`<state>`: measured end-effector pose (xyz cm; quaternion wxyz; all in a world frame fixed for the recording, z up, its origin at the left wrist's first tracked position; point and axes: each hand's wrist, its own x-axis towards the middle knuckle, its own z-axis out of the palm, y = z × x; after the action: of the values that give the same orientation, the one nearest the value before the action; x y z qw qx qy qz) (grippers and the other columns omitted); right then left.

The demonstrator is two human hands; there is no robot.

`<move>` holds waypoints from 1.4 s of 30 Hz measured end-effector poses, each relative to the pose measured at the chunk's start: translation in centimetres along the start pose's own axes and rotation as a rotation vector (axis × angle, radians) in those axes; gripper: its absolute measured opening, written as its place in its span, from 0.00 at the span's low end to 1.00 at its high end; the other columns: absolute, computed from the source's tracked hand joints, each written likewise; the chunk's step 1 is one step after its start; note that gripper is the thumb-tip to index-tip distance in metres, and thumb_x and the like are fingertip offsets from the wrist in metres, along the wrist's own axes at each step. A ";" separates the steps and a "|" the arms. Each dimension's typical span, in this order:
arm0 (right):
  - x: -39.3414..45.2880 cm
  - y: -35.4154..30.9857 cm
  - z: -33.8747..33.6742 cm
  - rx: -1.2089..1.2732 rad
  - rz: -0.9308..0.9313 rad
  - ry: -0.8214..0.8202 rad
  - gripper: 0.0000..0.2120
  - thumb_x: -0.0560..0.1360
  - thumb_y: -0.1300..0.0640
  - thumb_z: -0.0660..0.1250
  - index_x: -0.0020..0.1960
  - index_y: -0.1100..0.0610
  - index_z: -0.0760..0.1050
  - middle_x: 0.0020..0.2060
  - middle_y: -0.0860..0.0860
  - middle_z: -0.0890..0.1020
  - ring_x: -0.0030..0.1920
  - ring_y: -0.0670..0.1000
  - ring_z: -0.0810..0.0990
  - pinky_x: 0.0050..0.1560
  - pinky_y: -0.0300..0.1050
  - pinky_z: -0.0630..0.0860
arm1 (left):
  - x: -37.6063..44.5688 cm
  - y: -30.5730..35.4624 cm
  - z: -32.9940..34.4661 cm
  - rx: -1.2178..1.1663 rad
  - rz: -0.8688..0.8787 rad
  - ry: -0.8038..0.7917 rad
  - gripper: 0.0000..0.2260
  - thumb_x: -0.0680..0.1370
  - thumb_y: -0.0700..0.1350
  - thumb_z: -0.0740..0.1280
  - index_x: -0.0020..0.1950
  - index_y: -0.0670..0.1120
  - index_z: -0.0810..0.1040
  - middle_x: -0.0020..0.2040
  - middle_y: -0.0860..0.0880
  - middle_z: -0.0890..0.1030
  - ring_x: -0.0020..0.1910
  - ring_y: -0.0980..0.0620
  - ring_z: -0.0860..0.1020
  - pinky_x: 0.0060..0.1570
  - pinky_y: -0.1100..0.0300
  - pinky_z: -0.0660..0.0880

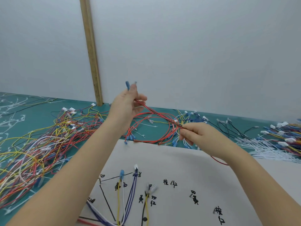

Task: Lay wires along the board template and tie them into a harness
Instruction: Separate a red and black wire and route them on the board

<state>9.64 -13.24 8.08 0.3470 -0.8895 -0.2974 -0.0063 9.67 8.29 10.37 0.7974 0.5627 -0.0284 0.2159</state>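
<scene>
1. Far left on the green desk, a loose heap of coloured wires lies unsorted; I read it as stock not yet laid.
2. My left hand is raised above the desk, its grip closed round the blue-tipped end of a pair of red wires.
3. Low at centre, the white board template already carries a few placed wires: yellow, white, purple and black runs ending at hand-written marks.
4. My right hand pinches the same red wires farther down, holding the stretch between the hands taut above the board's far edge.
5. Marks on the template's right side have no wires; a bunch of white ties lies at right. By my judgement, laying is partly done and tying has not begun.
</scene>
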 end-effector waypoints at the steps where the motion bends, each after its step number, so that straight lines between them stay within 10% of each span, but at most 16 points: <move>1: 0.0 0.3 -0.5 -0.003 0.013 0.017 0.14 0.78 0.56 0.59 0.35 0.50 0.76 0.24 0.43 0.70 0.26 0.40 0.68 0.30 0.32 0.64 | 0.1 -0.3 -0.4 0.151 0.027 -0.002 0.16 0.80 0.49 0.57 0.34 0.46 0.71 0.31 0.49 0.76 0.28 0.56 0.70 0.31 0.65 0.68; 18: 0.1 0.7 -0.9 -0.035 0.008 0.013 0.13 0.79 0.58 0.58 0.39 0.56 0.77 0.24 0.34 0.73 0.28 0.36 0.70 0.34 0.27 0.65 | 0.1 -0.8 -0.7 -0.434 -0.210 0.082 0.13 0.81 0.38 0.53 0.38 0.43 0.67 0.27 0.45 0.81 0.21 0.57 0.74 0.23 0.69 0.71; 24: -0.5 1.8 -2.8 -0.113 0.177 -0.097 0.13 0.77 0.53 0.61 0.38 0.52 0.80 0.24 0.44 0.74 0.25 0.39 0.70 0.31 0.31 0.66 | 0.0 -0.3 -1.4 -0.026 -0.184 -0.186 0.08 0.79 0.38 0.58 0.41 0.44 0.73 0.36 0.48 0.84 0.28 0.56 0.80 0.28 0.69 0.76; 29: -1.3 1.4 -4.6 -0.182 0.263 -0.189 0.04 0.74 0.48 0.65 0.46 0.44 0.79 0.40 0.38 0.81 0.45 0.42 0.77 0.46 0.37 0.71 | -0.3 -1.6 -2.1 0.105 -0.294 -0.199 0.06 0.77 0.35 0.62 0.42 0.42 0.76 0.33 0.48 0.76 0.26 0.58 0.77 0.28 0.70 0.75; 34: -0.6 -0.7 -2.1 -0.128 0.153 -0.095 0.19 0.73 0.44 0.65 0.63 0.42 0.70 0.58 0.37 0.74 0.57 0.39 0.73 0.59 0.39 0.67 | -1.1 -2.1 -1.0 0.039 -0.345 -0.351 0.07 0.76 0.32 0.61 0.44 0.41 0.77 0.32 0.48 0.80 0.31 0.54 0.81 0.32 0.67 0.77; 42: 0.5 -0.8 1.9 0.103 0.028 0.034 0.08 0.77 0.59 0.62 0.54 0.51 0.77 0.38 0.47 0.82 0.40 0.47 0.81 0.50 0.45 0.77 | -2.0 -2.3 0.0 0.099 -0.358 -0.475 0.14 0.77 0.29 0.56 0.44 0.42 0.78 0.40 0.45 0.84 0.35 0.52 0.83 0.37 0.65 0.79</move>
<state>9.22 -11.31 7.24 0.3974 -0.8743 -0.2788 -0.0012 8.77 7.00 7.78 0.7656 0.6316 -0.1037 -0.0647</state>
